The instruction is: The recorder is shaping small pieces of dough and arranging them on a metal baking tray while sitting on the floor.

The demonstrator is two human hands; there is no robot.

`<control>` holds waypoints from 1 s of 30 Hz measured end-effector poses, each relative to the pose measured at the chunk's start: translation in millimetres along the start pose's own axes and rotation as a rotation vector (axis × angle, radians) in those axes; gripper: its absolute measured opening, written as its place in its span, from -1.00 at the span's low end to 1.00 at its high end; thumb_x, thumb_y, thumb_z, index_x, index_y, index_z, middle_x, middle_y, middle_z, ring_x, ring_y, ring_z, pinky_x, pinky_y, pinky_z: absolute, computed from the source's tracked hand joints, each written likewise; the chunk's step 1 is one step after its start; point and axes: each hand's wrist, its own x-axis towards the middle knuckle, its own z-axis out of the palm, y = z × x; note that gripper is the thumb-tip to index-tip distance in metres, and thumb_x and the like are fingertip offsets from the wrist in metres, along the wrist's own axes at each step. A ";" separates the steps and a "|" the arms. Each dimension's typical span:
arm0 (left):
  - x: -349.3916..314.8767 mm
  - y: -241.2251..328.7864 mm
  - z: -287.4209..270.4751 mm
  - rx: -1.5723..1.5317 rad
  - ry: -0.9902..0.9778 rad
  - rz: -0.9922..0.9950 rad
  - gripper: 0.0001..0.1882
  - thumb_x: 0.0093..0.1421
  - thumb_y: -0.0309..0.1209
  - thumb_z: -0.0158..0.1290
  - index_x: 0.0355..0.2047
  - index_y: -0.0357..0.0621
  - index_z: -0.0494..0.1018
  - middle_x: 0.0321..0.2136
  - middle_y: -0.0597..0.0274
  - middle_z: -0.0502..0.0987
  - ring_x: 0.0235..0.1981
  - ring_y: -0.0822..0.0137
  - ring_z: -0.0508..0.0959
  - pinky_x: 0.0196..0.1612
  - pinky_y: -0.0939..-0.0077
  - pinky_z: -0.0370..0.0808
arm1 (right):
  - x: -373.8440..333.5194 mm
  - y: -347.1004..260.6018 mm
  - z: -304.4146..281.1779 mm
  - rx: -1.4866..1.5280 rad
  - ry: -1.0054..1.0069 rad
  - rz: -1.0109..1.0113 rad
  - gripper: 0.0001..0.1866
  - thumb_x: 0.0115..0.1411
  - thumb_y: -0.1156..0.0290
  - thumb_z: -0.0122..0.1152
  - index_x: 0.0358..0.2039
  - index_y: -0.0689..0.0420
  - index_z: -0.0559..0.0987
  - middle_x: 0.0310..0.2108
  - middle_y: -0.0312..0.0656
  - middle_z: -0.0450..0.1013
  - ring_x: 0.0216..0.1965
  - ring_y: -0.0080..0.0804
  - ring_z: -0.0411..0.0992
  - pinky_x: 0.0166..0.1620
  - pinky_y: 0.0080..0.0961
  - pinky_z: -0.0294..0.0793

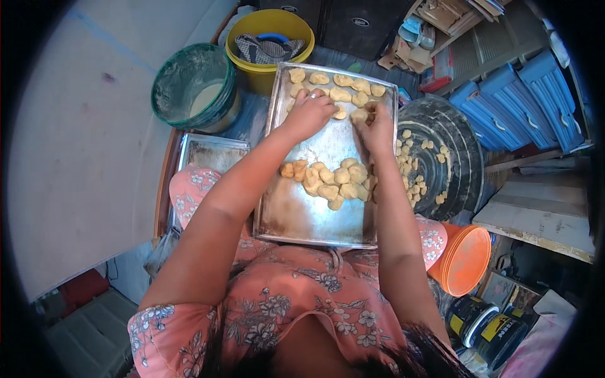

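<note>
A metal baking tray rests across my lap. Rows of flattened tan dough pieces lie at its far end, and a heap of rounder dough pieces sits at its middle. My left hand is over the far rows, fingers bent down with the tips at a small dough piece; its palm side is hidden. To the right, my right hand pinches another dough piece close to the tray's right rim.
A wide black round tub with scattered dough bits stands at the right. At the far left are a green-rimmed bucket and a yellow bucket. A second metal tray lies left. Orange buckets and blue drawers stand right.
</note>
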 end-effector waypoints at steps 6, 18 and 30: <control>8.6 5.2 7.5 0.010 0.009 0.011 -0.72 0.05 -0.43 0.06 -0.18 0.05 0.54 -0.16 0.39 0.51 0.00 0.27 0.36 0.03 0.18 0.12 | -6.4 -8.6 -23.1 -0.215 -0.027 -0.200 -0.76 -0.06 0.38 0.34 -0.36 0.16 0.57 -0.33 -0.05 0.41 -0.27 -0.04 0.42 -0.18 -0.30 0.43; 39.2 42.8 14.1 0.135 -0.248 0.087 -0.66 0.11 -0.37 0.03 -0.06 0.06 0.46 -0.05 0.34 0.45 0.04 0.31 0.34 -0.01 0.21 0.16 | -26.8 24.8 -65.9 -0.017 -0.102 0.107 -0.67 -0.07 0.39 0.35 -0.26 0.24 0.58 -0.49 -0.05 0.51 -0.46 -0.29 0.50 -0.32 -0.49 0.47; -78.6 49.4 -56.6 -0.250 -0.216 -0.209 -0.63 0.10 -0.29 0.07 -0.06 -0.03 0.45 -0.10 0.16 0.43 0.01 0.11 0.37 0.05 0.17 0.22 | -14.8 14.8 -43.6 -0.139 -0.042 -0.039 -0.70 0.02 0.42 0.27 -0.20 0.18 0.55 -0.30 0.00 0.43 -0.24 -0.01 0.45 -0.15 -0.30 0.44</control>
